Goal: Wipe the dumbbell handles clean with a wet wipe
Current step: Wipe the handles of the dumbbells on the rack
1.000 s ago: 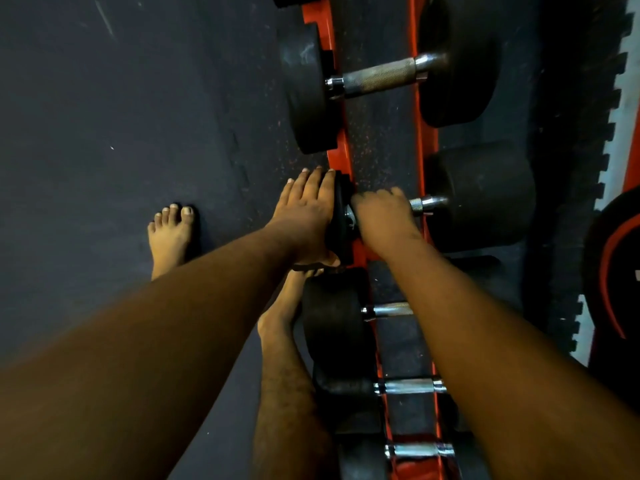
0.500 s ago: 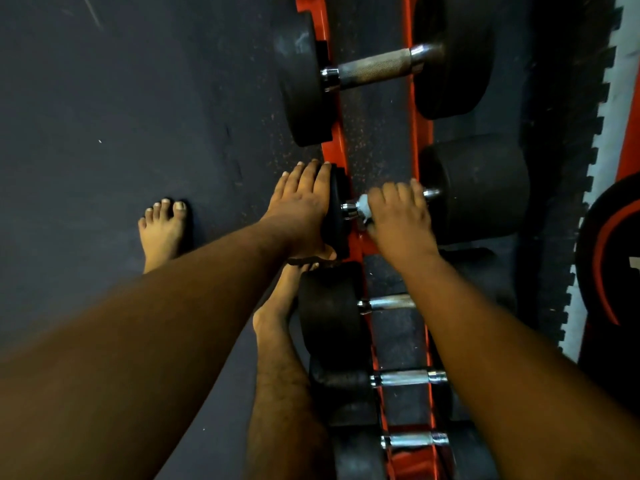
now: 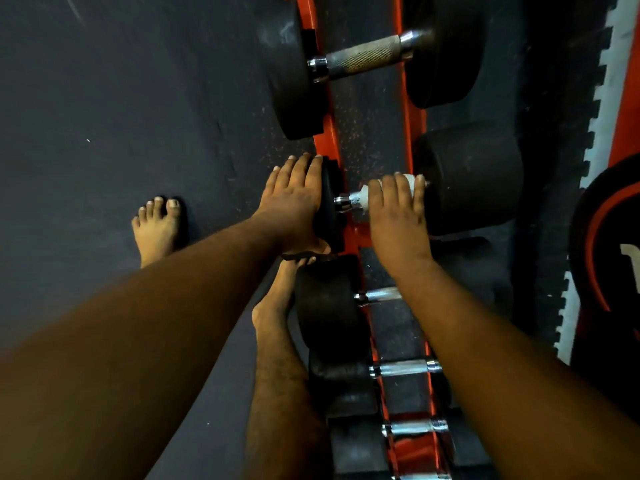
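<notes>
A black dumbbell (image 3: 474, 174) lies across the orange rack (image 3: 329, 133) at mid-frame. My right hand (image 3: 398, 213) grips its metal handle through a white wet wipe (image 3: 365, 197), close to the right weight head. The wipe shows at the left of my fingers and at their tips. My left hand (image 3: 294, 202) rests flat with straight fingers against the outer face of the dumbbell's left weight head (image 3: 332, 206). A short chrome collar shows between the wipe and that head.
A bigger dumbbell (image 3: 363, 58) with a knurled handle lies further up the rack. Several smaller dumbbells (image 3: 401, 368) sit lower down. My bare feet (image 3: 156, 230) stand on the dark rubber floor at left. A black and orange weight plate (image 3: 609, 258) lies at right.
My right hand has slid along the handle from its left end to its right end, uncovering the wipe. My left hand has stayed on the left weight head.
</notes>
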